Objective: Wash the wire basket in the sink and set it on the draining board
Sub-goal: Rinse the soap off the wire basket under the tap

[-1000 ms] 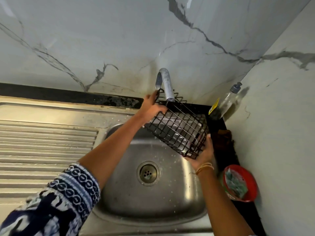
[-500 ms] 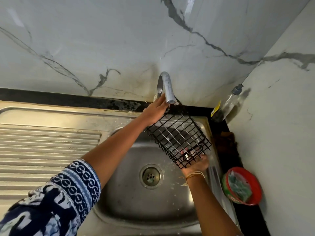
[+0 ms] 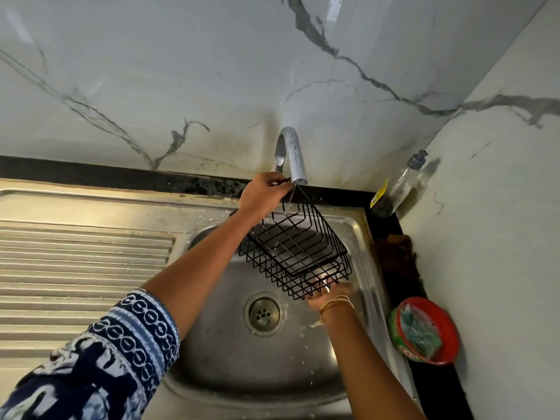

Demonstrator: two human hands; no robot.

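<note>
The basket [image 3: 295, 253] has tilted since half a second ago: its far end is now raised to the tap [image 3: 292, 156] spout, its near end lowered over the sink [image 3: 230, 359] bowl. It is held clear of the bowl, above and right of the drain [image 3: 263, 313]. Left hand [image 3: 262, 195] grip: clenched on the basket's top wire at the spout. Right hand [image 3: 325, 294] grip: fingers under the low corner, supporting it; whether they curl round the wire cannot be told. Judgement: rinsing is under way; no water stream is clearly visible. The draining board [image 3: 85, 259] lies left, with open room for a leftward transfer. Right of the sink, the bench edge carries a soap bottle [image 3: 400, 183] and a red tub [image 3: 424, 330] close to the wall; keep the basket away from that side
</note>
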